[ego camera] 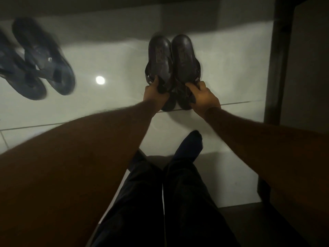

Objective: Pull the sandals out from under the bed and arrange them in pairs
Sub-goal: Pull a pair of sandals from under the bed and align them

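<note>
A dim room seen from above by a seated person: a pale tiled floor (110, 56) fills the view, with the dark edge of the bed (89, 6) across the top and a dark upright post (279, 59) at the right. The person's legs in dark trousers (160, 202) stretch forward at the bottom centre. At far left, 2 blurred blue-grey sandals (39, 59) lie on the floor, touching or overlapping, well apart from the hands. Ahead of the legs, 2 dark sandals (172, 56) sit side by side, touching, heels pointing away toward the bed. The left hand (155, 94) is closed around the strap of the left sandal of this pair; the right hand (203, 98) is closed around the strap of the right one. The step in hand appears to be squaring this second pair together. The next move likely calls for levelling both sandals, letting go, then checking under the bed for more.
</note>
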The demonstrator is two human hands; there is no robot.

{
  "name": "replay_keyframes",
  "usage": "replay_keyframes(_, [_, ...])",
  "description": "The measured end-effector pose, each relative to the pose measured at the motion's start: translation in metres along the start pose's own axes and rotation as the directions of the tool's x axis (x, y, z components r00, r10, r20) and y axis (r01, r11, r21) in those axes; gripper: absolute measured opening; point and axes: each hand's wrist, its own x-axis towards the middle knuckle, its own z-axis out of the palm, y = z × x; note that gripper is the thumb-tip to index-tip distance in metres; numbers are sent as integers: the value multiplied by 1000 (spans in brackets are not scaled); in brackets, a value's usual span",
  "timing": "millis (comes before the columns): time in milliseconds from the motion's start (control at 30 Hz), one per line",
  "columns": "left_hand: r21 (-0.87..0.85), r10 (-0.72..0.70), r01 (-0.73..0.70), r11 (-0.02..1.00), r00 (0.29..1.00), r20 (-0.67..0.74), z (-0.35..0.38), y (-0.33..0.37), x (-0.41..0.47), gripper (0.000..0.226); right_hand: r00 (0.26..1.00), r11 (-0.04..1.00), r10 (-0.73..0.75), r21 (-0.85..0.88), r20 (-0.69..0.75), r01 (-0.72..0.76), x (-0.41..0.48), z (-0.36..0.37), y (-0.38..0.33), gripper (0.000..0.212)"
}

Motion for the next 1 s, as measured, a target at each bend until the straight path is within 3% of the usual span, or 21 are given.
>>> replay_keyframes(600, [57, 2, -1, 998, 1000, -14, 5, -5, 1, 79, 996, 999, 32, -32, -79, -35, 7, 13, -1, 84])
replay_keyframes(900, [0, 12, -12, 1000, 1000, 11, 4, -1, -5, 78, 992, 991, 99, 101, -78, -91, 8, 11, -11, 73])
replay_keyframes(1000, [-29, 45, -43, 999, 997, 62, -2, -1, -14, 77, 994, 992, 97, 82, -57, -92, 2, 5, -14, 80])
